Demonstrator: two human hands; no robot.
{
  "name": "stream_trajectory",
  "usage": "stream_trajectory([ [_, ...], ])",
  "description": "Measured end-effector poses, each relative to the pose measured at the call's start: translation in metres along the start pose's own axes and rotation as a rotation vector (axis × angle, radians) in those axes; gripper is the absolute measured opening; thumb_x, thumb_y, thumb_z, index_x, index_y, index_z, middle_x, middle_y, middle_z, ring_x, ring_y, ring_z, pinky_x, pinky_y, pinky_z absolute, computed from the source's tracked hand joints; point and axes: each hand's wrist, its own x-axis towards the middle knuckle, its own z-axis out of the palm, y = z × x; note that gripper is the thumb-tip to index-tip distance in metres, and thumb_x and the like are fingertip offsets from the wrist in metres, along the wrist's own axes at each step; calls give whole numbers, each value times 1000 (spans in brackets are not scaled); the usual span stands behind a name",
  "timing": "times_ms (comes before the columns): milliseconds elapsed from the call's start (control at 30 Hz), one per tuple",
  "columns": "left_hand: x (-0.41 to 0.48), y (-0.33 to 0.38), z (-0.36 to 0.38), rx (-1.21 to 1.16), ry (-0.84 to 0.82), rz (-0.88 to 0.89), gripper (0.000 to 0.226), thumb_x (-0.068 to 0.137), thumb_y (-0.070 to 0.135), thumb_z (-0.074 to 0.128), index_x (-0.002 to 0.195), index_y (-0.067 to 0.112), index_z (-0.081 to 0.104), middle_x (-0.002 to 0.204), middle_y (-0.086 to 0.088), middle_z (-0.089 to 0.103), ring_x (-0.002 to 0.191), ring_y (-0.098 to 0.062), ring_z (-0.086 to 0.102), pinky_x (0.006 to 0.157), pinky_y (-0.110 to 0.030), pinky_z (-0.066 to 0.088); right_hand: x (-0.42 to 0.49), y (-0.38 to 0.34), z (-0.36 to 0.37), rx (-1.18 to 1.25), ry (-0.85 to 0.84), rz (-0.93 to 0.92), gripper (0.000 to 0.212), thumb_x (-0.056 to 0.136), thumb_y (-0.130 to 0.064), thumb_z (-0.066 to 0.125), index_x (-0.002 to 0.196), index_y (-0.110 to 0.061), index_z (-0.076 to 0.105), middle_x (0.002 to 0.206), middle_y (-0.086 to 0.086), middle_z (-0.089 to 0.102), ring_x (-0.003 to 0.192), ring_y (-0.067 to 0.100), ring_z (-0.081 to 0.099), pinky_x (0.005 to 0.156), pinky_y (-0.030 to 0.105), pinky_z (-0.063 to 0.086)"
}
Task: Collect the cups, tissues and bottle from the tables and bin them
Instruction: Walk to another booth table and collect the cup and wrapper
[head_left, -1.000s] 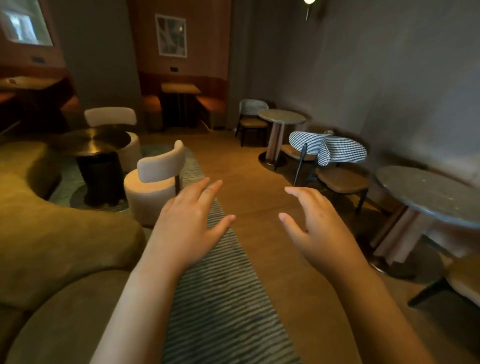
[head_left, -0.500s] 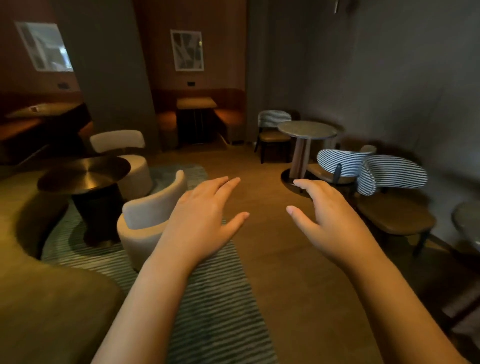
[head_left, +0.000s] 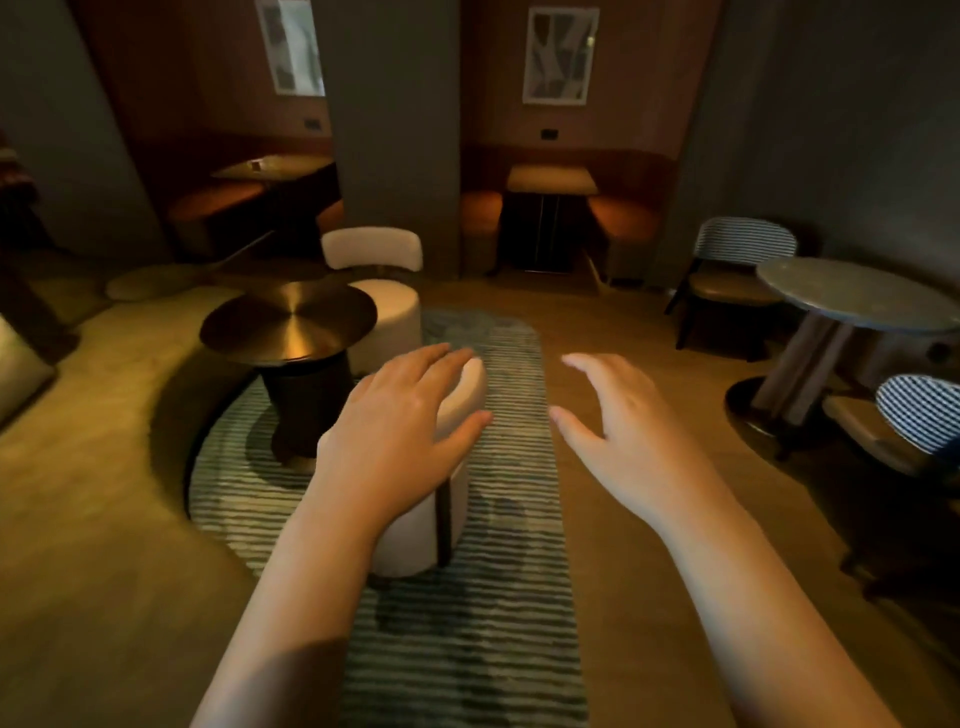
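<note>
My left hand (head_left: 402, 431) and my right hand (head_left: 621, 441) are held out in front of me at mid-frame, palms down, fingers spread and relaxed, holding nothing. No cup, tissue, bottle or bin shows in this view. A round brass-topped table (head_left: 288, 322) stands ahead to the left with a bare top. A round grey table (head_left: 852, 296) stands at the right, its visible top bare. A booth table (head_left: 270, 167) at the far left back carries a small object too dim to name.
A cream chair (head_left: 421, 525) stands right below my left hand, another cream chair (head_left: 376, 291) behind the brass table. A striped rug (head_left: 467, 649) runs down the middle. A curved sofa (head_left: 93, 493) fills the left. Patterned chairs (head_left: 737, 270) flank the grey table; a pillar (head_left: 392, 130) stands ahead.
The view has swung to the left: the grey tables and patterned chairs slid right, the brass table and pillar came toward centre. Both hands stay spread and empty.
</note>
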Motion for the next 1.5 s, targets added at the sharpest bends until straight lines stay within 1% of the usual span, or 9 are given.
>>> stream_trajectory([
  [167, 136, -37, 70, -27, -43, -36, 68, 84, 64, 37, 143, 33, 26, 145, 7, 35, 131, -12, 31, 104, -37, 29, 130, 73, 21, 55, -4, 124, 54, 91, -47, 50, 141, -39, 29, 149, -15, 27, 136, 7, 25, 103, 28, 28],
  [400, 317, -42, 173, -78, -116, 21, 60, 87, 56, 40, 141, 31, 31, 144, 9, 36, 131, -10, 30, 106, -32, 25, 270, 215, 52, 68, 61, 226, 52, 88, -54, 49, 136, -44, 32, 140, -21, 35, 115, -9, 29, 89, 19, 30],
  [567, 452, -50, 244, -53, -132, 59, 59, 88, 52, 43, 141, 27, 35, 143, 7, 39, 130, -11, 34, 107, -35, 30, 395, 321, 67, 108, 103, 218, 49, 86, -59, 47, 131, -49, 30, 121, -34, 30, 107, -2, 43, 80, 19, 37],
  [667, 533, -55, 272, -98, -150, 53, 56, 87, 51, 43, 138, 28, 39, 141, 8, 43, 128, -8, 36, 106, -35, 33, 483, 371, 74, 94, 86, 181, 47, 86, -60, 45, 130, -48, 33, 129, -27, 36, 107, -11, 32, 77, 13, 30],
  [800, 634, -84, 305, -66, -151, 11, 57, 87, 53, 43, 139, 32, 36, 141, 11, 41, 128, -5, 35, 105, -30, 33, 600, 408, 91, 88, 28, 71, 49, 86, -57, 45, 132, -43, 34, 131, -23, 37, 105, -17, 17, 86, 15, 28],
  [967, 737, -141, 341, -19, -113, -96, 59, 85, 55, 42, 140, 33, 35, 139, 9, 43, 126, -7, 36, 102, -29, 29, 736, 436, 118, 90, -55, -28, 51, 90, -49, 50, 137, -33, 37, 136, -16, 39, 127, 2, 29, 102, 27, 30],
  [1233, 932, -256, 447, -70, -100, -209, 59, 87, 57, 43, 140, 36, 31, 140, 15, 39, 128, -3, 31, 102, -25, 25, 955, 535, 177, 85, -160, -59, 52, 89, -50, 51, 137, -40, 33, 119, -36, 26, 109, -20, 18, 97, 14, 24],
  [1367, 1051, -293, 475, -41, -79, -183, 54, 88, 56, 42, 137, 36, 36, 135, 15, 45, 127, -5, 34, 102, -27, 29, 1071, 570, 186, 97, -58, -81, 47, 87, -51, 53, 130, -47, 36, 106, -54, 23, 104, -29, 21, 86, 6, 25],
  [1500, 1162, -314, 500, -7, -30, -132, 55, 88, 53, 41, 140, 35, 34, 139, 15, 40, 128, -4, 32, 102, -27, 26, 1172, 604, 196, 81, 12, -92, 49, 86, -52, 53, 132, -46, 36, 117, -39, 26, 108, -24, 17, 90, 10, 22],
])
